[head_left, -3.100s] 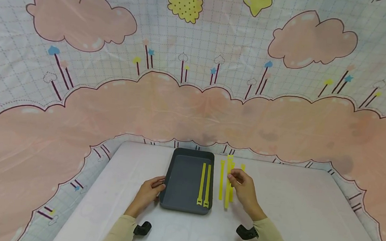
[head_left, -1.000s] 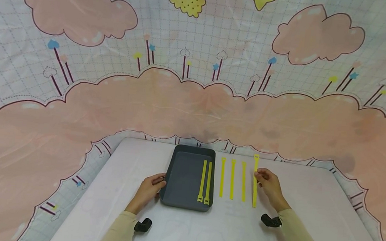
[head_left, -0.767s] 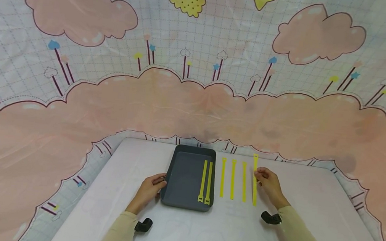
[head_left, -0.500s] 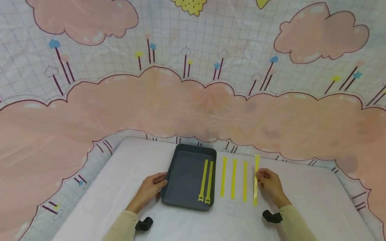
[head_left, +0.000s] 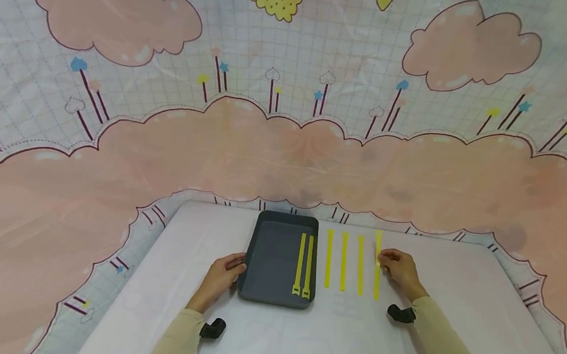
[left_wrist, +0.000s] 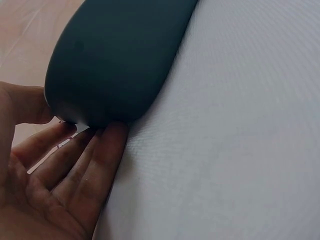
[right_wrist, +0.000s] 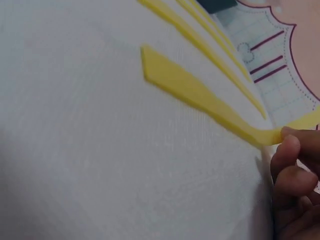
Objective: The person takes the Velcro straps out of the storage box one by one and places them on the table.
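My left hand (head_left: 217, 280) grips the left side of a dark grey tray (head_left: 268, 263); in the left wrist view the thumb is at the tray's rim and the fingers (left_wrist: 75, 172) press its outer wall from below. Two yellow cable straps (head_left: 299, 263) with slotted heads lie side by side at the tray's right. Right of the tray, my right hand (head_left: 403, 273) pinches another yellow cable strap (head_left: 377, 281) near its upper middle. In the right wrist view this strap (right_wrist: 200, 97) lies along the table at its near end and bends up to the fingertips.
Three more yellow straps (head_left: 344, 264) lie in a row on the white table (head_left: 299, 347), between the tray and the held strap. A patterned cloth backdrop (head_left: 290, 161) rises behind the table's far edge. Each wrist wears a black device (head_left: 401, 314).
My right hand has carried a strap rightward from beside the tray to the row's right end, then lowered it toward the table. The left hand stays at the tray.
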A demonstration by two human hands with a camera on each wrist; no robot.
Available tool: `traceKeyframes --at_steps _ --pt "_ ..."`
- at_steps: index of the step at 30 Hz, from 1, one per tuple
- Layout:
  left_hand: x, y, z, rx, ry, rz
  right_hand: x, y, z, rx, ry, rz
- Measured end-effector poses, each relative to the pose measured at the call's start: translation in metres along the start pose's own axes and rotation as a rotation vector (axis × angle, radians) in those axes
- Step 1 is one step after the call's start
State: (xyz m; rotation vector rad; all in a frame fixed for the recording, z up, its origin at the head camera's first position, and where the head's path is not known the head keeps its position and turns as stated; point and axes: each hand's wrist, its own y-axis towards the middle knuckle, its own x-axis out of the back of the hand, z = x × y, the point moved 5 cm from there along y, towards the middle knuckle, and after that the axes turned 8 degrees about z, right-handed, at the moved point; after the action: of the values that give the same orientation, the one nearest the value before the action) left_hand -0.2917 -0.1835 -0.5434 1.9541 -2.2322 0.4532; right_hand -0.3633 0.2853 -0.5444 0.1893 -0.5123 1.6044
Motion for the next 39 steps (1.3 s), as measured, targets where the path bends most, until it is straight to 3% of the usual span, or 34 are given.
traceKeyframes --at_steps 7,19,25,34,39 --pt "0.001 0.001 -0.001 -0.005 0.001 0.000 -0.002 0.001 0.000 -0.026 -0.018 0.027" --pt "0.001 0.002 0.003 0.011 -0.005 0.000 -0.004 0.004 -0.001 -0.091 -0.062 -0.005" --pt "0.000 0.000 0.001 0.011 -0.023 0.003 -0.004 0.003 -0.001 -0.069 -0.057 -0.013" --pt "0.000 -0.002 -0.002 -0.002 -0.025 0.008 -0.003 -0.003 0.002 0.032 -0.025 -0.014" --pt "0.000 -0.002 -0.003 -0.001 -0.025 0.008 -0.004 -0.007 0.001 0.020 0.011 -0.028"
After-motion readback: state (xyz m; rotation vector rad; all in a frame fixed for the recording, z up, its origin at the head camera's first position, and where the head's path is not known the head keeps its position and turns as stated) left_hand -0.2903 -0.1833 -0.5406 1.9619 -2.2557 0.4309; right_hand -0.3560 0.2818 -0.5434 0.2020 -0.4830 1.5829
